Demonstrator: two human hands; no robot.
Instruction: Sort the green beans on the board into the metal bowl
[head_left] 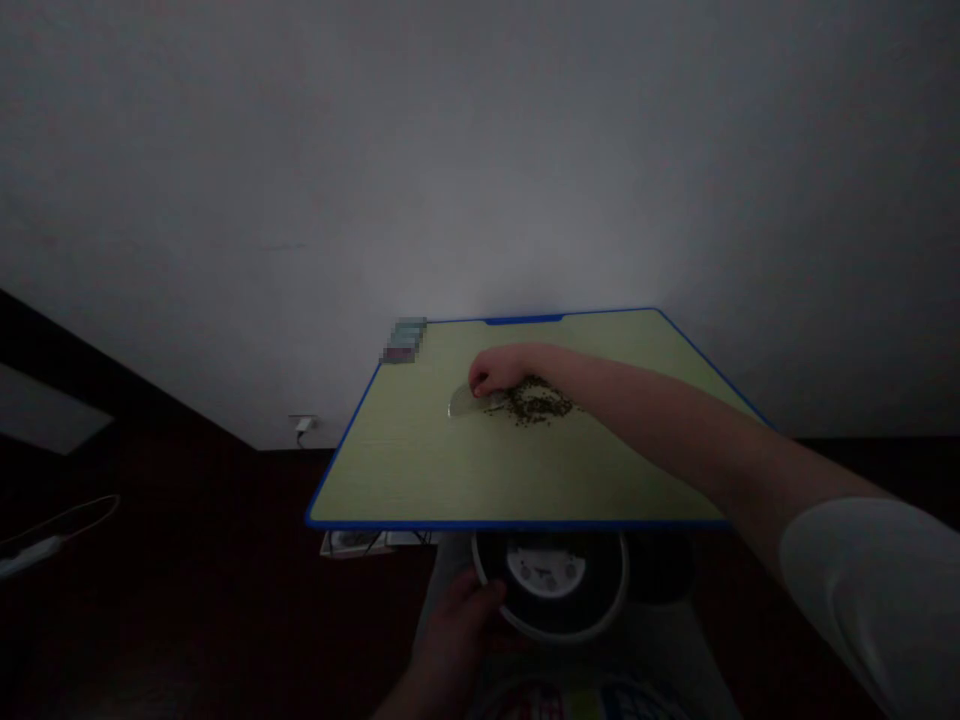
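My right hand (495, 370) reaches across the light green table top (397, 460) and is closed around a flat, pale blade (466, 402). The blade's edge lies at the left side of a heap of small dark-green grains or leaf bits (534, 402), and my wrist passes just above the heap. Below the table's near edge, my left hand (459, 622) rests against the white rim of a round black-and-white container (551, 590). Its grip is too dark to make out.
The table has a blue edge, with a blurred stack of small packets (405, 340) at its far left corner. A white wall stands behind it, with a socket and plug (302, 427) low down. A white power strip (30, 555) lies on the dark floor at left.
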